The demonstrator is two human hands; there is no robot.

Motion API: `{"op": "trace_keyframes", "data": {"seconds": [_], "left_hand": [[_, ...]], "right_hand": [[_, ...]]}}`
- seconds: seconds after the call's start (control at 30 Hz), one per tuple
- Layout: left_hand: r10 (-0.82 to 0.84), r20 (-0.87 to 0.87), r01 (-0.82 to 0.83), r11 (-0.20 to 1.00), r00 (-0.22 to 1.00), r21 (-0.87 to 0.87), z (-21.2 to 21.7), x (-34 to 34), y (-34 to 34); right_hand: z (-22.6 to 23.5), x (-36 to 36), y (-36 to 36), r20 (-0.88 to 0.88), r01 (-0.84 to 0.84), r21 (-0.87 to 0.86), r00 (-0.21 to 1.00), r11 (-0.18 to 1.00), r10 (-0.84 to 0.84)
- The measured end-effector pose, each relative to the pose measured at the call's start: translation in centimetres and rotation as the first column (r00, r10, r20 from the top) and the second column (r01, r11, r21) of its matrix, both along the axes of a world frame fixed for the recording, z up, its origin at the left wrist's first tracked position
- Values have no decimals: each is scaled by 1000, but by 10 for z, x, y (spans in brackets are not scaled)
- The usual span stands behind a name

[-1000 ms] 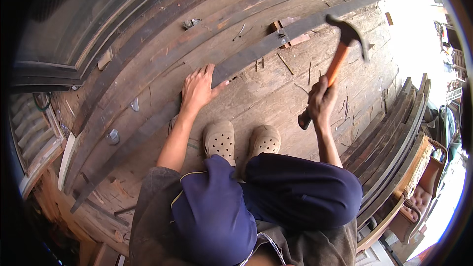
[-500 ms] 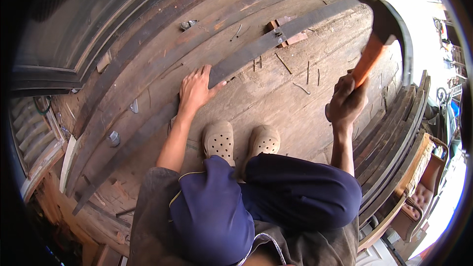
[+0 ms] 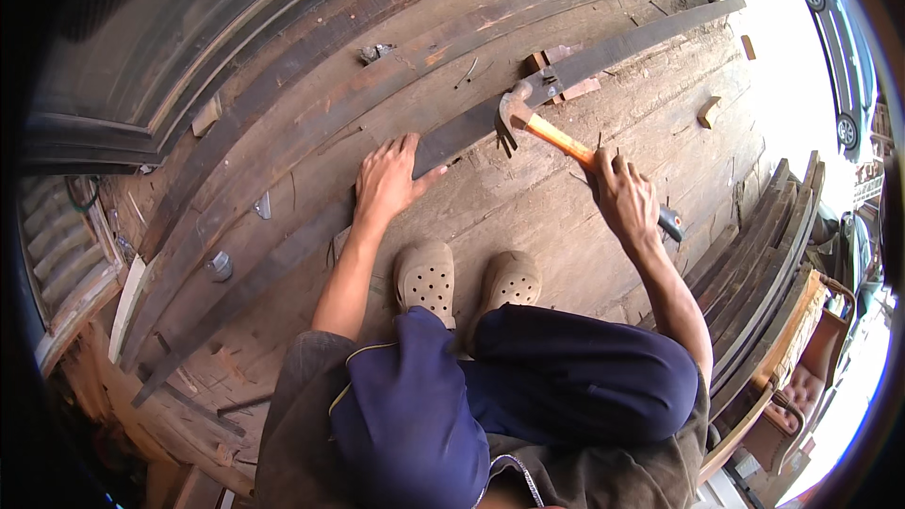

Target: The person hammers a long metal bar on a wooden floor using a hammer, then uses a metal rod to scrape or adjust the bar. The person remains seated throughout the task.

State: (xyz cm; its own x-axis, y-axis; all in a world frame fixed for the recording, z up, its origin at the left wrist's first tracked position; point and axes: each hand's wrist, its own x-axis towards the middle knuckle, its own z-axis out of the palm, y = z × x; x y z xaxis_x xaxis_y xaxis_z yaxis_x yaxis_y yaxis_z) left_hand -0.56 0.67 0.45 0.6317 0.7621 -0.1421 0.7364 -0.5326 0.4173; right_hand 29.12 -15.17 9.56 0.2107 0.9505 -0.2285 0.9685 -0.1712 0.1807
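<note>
A long dark wooden plank runs diagonally across the floor in front of me. My left hand grips its middle, fingers over the far edge and thumb spread along the near side. In my right hand is a claw hammer with an orange handle and black end. Its rusty head is low at the plank, by a small cluster of nails. I cannot tell whether the head touches the wood. Reddish-brown blocks lie under the plank there.
Other dark planks lie beyond, toward a dark framed panel at the left. Stacked timber sits at the right, beside a brown tufted chair. My feet in beige clogs are close to the plank. A car stands outside.
My right hand has swung the hammer down and left, from raised at the right to the plank near the nails. My left hand keeps its hold on the plank.
</note>
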Motion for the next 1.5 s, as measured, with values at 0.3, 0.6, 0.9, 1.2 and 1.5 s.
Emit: {"op": "trace_keyframes", "data": {"seconds": [0.3, 0.6, 0.9, 1.2, 1.5], "left_hand": [[-11, 18, 11, 999, 1000, -31, -3, 1, -4], [-2, 9, 2, 999, 1000, -41, 0, -1, -3], [0, 85, 2, 1000, 996, -28, -4, 8, -5], [-21, 43, 19, 999, 999, 37, -4, -8, -3], [-8, 60, 6, 1000, 998, 28, -1, -6, 2]], "right_hand": [[3, 23, -5, -34, 12, 130, 999, 991, -8], [53, -38, -3, -625, 580, 181, 691, 794, -363], [-4, 6, -9, -586, 571, 95, 694, 816, -417], [63, -19, -6, -804, 705, 337, 560, 625, -199], [2, -15, -8, -576, 646, 45, 640, 762, -509]]}}
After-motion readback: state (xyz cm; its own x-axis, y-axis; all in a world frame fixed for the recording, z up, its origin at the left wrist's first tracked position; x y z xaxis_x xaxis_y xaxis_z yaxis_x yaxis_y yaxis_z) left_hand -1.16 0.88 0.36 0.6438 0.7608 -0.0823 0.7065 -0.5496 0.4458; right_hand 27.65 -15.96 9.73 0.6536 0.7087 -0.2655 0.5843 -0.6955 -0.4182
